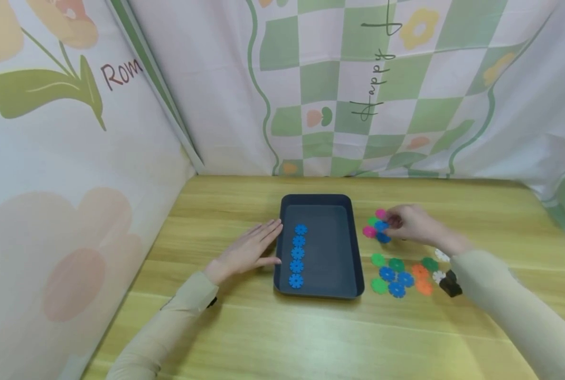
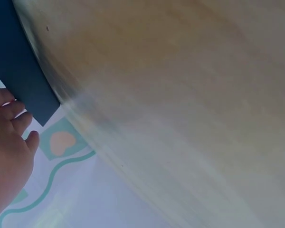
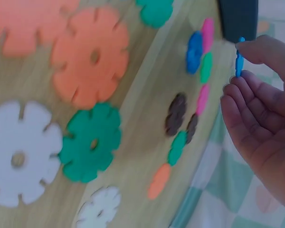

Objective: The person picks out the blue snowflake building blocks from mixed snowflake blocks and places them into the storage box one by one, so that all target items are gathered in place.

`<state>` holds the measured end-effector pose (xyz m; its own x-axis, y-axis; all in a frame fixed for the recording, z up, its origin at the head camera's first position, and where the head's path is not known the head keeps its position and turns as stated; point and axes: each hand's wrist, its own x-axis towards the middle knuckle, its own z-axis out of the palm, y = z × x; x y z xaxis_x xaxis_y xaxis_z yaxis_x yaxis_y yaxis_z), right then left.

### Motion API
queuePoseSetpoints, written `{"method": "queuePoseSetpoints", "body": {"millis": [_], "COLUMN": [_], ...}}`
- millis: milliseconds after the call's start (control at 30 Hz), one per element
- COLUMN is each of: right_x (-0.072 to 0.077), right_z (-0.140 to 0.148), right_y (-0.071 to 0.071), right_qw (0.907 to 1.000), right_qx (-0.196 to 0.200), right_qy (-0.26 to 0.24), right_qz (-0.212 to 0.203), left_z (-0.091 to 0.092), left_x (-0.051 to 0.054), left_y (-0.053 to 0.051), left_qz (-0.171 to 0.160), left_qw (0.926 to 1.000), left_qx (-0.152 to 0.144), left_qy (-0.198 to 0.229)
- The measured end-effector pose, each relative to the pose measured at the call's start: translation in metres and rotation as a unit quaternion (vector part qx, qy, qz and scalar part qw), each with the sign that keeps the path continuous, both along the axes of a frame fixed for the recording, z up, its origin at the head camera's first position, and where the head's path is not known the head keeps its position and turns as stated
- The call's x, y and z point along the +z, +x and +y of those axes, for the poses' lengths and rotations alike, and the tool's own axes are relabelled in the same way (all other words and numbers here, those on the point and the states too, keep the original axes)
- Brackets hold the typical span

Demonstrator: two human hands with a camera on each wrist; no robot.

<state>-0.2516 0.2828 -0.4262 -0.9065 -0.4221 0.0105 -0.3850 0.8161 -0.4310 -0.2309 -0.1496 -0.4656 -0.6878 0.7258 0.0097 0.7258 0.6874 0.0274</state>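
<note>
Several blue snowflake discs (image 1: 298,253) lie in a column along the left side of a dark rectangular tray (image 1: 330,253). My left hand (image 1: 251,248) touches the tray's left edge with straight fingers, the thumb spread lower down. To the right of the tray, my right hand (image 1: 413,224) is over a small cluster of discs. Its thumb and fingertips pinch a blue snowflake disc (image 3: 239,59), seen edge-on in the right wrist view. Under and beside that hand are pink discs (image 1: 369,231), a green disc and another blue disc (image 3: 194,52).
Nearer me on the wooden table (image 1: 311,332) lie more loose discs: blue (image 1: 397,290), green (image 1: 379,286), orange (image 1: 424,287), white (image 1: 439,276) and black (image 1: 450,285). A printed curtain (image 1: 320,79) hangs behind the table, with another patterned cloth (image 1: 73,158) at the left.
</note>
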Motion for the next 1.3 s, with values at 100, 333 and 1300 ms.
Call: {"method": "queuePoseSetpoints", "body": {"millis": [100, 333, 1300], "right_x": [0.006, 0.011, -0.011], "right_z": [-0.009, -0.030, -0.126], "right_y": [0.005, 0.017, 0.073], "right_qw": [0.9997, 0.9970, 0.9833], "right_qx": [0.011, 0.037, 0.165], "right_qy": [-0.014, -0.058, -0.069], "right_qz": [0.017, 0.035, 0.034], "left_z": [0.000, -0.001, 0.001], "left_x": [0.002, 0.002, 0.002], "left_y": [0.000, 0.001, 0.002], "left_qz": [-0.008, -0.007, -0.010], "left_qw": [0.9999, 0.9999, 0.9998], "left_qx": [0.001, 0.002, 0.003], "left_qy": [0.006, 0.008, 0.018]}}
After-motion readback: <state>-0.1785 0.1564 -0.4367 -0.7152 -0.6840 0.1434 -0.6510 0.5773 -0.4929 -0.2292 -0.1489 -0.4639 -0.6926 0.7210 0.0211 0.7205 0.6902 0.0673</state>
